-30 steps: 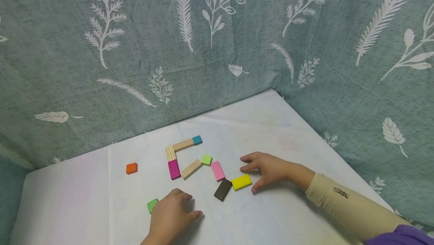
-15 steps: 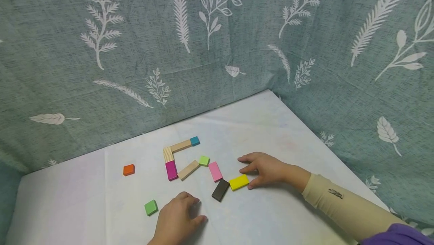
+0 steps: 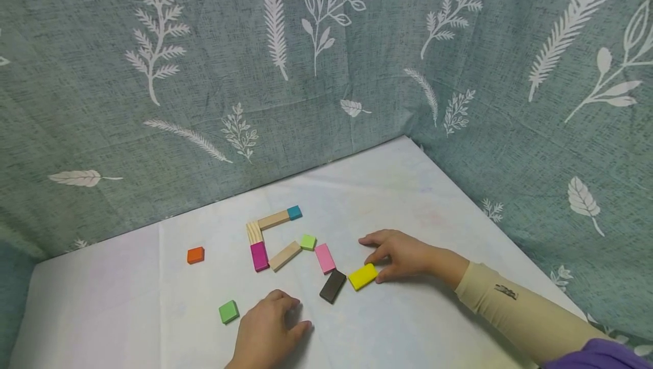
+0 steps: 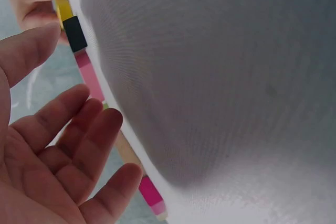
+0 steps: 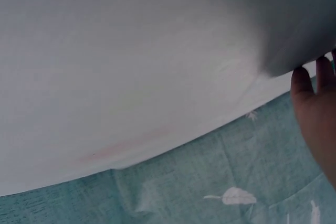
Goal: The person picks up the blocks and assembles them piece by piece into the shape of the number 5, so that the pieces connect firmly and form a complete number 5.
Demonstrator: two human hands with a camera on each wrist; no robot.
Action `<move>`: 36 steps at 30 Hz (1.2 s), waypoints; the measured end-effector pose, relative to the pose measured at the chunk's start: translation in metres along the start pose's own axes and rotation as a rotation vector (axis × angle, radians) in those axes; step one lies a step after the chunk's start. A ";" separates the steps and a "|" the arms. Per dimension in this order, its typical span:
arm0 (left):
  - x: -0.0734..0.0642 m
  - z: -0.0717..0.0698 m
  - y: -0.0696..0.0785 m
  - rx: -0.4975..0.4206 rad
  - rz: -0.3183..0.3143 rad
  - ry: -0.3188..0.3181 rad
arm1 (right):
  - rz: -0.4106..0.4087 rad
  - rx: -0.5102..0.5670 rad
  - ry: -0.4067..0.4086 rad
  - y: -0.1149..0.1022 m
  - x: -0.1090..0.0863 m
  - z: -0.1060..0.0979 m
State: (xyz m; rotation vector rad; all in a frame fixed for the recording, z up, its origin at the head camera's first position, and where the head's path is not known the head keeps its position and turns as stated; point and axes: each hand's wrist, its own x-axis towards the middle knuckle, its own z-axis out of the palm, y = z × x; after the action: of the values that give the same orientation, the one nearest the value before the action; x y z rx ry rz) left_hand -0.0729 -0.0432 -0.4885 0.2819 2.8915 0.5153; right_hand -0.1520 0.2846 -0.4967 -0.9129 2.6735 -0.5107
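Observation:
In the head view my right hand (image 3: 403, 254) pinches the right end of a yellow block (image 3: 363, 277) between thumb and a finger; its forefinger stretches out above the table. A small gap parts the yellow block from a dark block (image 3: 333, 286), whose far end meets a pink block (image 3: 325, 258). My left hand (image 3: 267, 329) hovers low in front, fingers loosely bent and holding nothing, right of a green block (image 3: 228, 312). The left wrist view shows that palm (image 4: 31, 182) with its fingers apart. Only part of the right hand (image 5: 315, 103) shows in the right wrist view.
Left of the pink block, a crooked line continues with a light green block (image 3: 308, 242), a plain wooden block (image 3: 285, 256), a magenta one (image 3: 259, 256), more wood (image 3: 274, 220) and a blue block (image 3: 294, 212). An orange block (image 3: 195, 255) lies apart. Patterned curtains (image 3: 285, 102) border the white table.
My right fingers have closed on the yellow block, which has turned slightly and come away from the dark block. My left hand has shifted right, uncovering the green block.

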 end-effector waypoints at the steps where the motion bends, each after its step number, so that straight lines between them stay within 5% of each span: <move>1: -0.001 0.000 0.000 0.001 0.004 0.004 | 0.003 0.016 -0.006 0.001 -0.001 0.000; 8: -0.004 0.000 -0.002 -0.009 -0.007 0.023 | 0.022 0.151 -0.038 0.005 -0.004 -0.003; 16: -0.006 -0.004 -0.009 -0.017 -0.073 0.007 | -0.025 0.160 -0.043 -0.015 -0.007 -0.003; 28: -0.012 -0.011 -0.031 -0.021 -0.142 0.017 | -0.483 -0.124 0.077 -0.076 -0.004 0.018; 31: -0.012 -0.014 -0.034 -0.030 -0.147 0.022 | -0.520 -0.217 0.156 -0.091 0.004 0.025; 36: -0.011 -0.015 -0.037 -0.040 -0.133 0.022 | -0.465 -0.367 0.240 -0.104 0.016 0.036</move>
State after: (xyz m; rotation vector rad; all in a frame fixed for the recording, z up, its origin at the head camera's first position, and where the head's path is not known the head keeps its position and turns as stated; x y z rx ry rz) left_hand -0.0711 -0.0851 -0.4859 0.0778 2.8918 0.5552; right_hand -0.0955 0.1889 -0.4886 -1.6986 2.8171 -0.2271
